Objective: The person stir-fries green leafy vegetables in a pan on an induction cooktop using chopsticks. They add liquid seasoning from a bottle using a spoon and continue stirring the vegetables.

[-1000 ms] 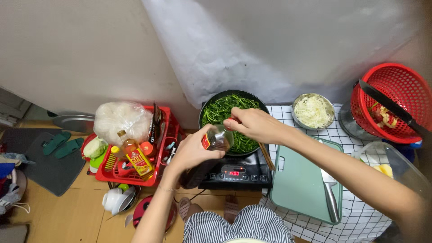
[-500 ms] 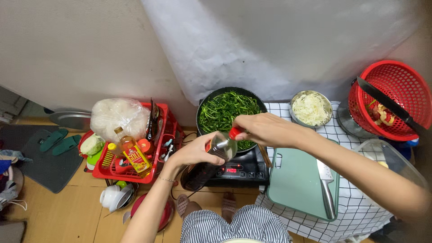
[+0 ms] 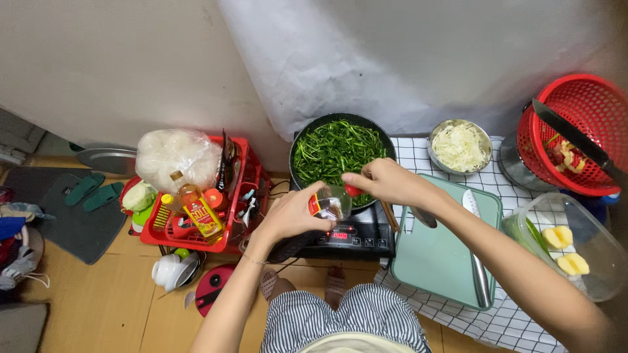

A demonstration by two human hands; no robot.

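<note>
Checkered cloth under everything, pale wall behind. Left hand point(image 3: 291, 212) is wrapped around a dark sauce bottle point(image 3: 313, 219), tipped over the front of the induction cooker point(image 3: 347, 236). Right hand point(image 3: 386, 183) pinches its red cap point(image 3: 352, 190) at the neck. Just behind the cooker's panel sits the black pan point(image 3: 340, 151) of greens. Right of it lies a mint cutting board point(image 3: 445, 255) with a cleaver point(image 3: 476, 252); left of it a red rack point(image 3: 203, 209).

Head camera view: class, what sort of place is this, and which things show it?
Probably a makeshift home kitchen set low on the floor: a pan of greens on a portable induction cooker, a cutting board with a knife, and a red rack of condiments.
</note>
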